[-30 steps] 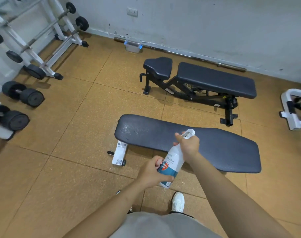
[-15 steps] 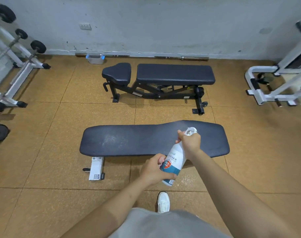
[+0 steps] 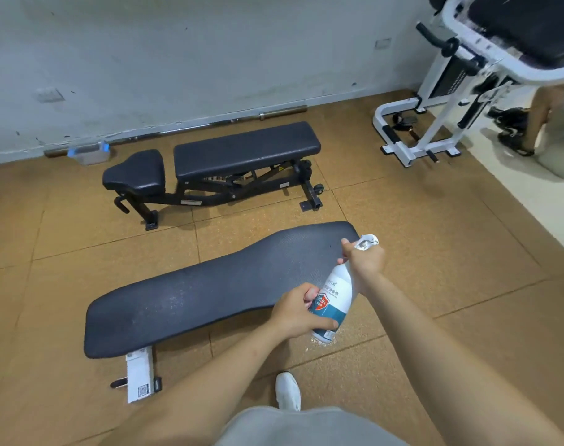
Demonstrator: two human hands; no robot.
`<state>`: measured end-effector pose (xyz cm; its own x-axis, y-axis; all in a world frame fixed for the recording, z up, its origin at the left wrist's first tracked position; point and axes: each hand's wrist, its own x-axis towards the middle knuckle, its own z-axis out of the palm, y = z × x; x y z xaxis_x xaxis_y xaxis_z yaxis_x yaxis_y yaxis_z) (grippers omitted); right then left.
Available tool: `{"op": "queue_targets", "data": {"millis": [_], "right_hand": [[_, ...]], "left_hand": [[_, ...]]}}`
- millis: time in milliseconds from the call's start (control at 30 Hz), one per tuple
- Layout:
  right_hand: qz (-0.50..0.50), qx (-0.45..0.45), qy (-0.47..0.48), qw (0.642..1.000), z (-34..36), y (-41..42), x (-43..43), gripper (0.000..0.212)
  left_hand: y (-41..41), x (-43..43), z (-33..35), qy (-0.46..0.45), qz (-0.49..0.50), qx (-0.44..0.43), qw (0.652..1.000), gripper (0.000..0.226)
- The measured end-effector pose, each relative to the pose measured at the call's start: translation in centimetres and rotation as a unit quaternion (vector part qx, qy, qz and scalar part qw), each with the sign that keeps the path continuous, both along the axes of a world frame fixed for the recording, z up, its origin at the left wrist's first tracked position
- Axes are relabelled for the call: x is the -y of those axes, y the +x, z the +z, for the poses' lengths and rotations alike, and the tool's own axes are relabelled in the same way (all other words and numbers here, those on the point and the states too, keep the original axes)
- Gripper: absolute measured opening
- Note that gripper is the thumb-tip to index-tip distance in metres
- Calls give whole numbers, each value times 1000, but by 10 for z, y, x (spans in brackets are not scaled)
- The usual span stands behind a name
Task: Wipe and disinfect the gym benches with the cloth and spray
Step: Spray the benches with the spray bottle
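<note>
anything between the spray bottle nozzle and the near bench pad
Nothing visible. The spray bottle is held in both hands, right hand at the nozzle, left hand on the body, right over the near bench pad's right end, with only open air between.

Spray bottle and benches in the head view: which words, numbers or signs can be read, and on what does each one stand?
"99.9%": in the shield on the spray bottle label.
Other bottle label lines: too blurred to read.
Square code sticker on the near bench's white leg: unreadable.
Yellow sticker on the far bench frame: too small.
</note>
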<state>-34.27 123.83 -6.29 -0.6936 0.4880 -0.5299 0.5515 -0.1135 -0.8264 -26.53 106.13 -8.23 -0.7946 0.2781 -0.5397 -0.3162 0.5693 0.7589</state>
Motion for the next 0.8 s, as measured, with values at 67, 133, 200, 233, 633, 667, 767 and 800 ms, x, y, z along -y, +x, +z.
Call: {"op": "queue_targets", "data": {"millis": [67, 133, 200, 233, 633, 667, 767, 800], "right_hand": [[-26, -14, -11, 1000, 6, 0, -22, 22], [-50, -23, 1, 998, 9, -1, -42, 24], [-75, -22, 18, 997, 10, 3, -58, 28], [-83, -20, 24, 996, 11, 6, -65, 29], [-13, -22, 9, 1000, -1, 9, -22, 27], [8, -22, 9, 1000, -3, 7, -8, 27], [59, -21, -5, 998, -5, 3, 36, 19], [74, -24, -9, 997, -6, 3, 51, 19]], "left_hand": [[-7, -19, 3, 14, -21, 4, 1000, 67], [-11, -36, 8, 23, -34, 4, 999, 67], [-12, -51, 10, 23, -48, -4, 999, 68], [-13, -56, 10, 23, -54, -8, 998, 69], [5, -19, -3, 29, -21, 5, 999, 71], [9, -7, -4, 26, -4, 6, 1000, 71], [21, 30, -4, 24, 39, 9, 999, 64], [25, 43, -4, 24, 56, 10, 998, 62]]}}
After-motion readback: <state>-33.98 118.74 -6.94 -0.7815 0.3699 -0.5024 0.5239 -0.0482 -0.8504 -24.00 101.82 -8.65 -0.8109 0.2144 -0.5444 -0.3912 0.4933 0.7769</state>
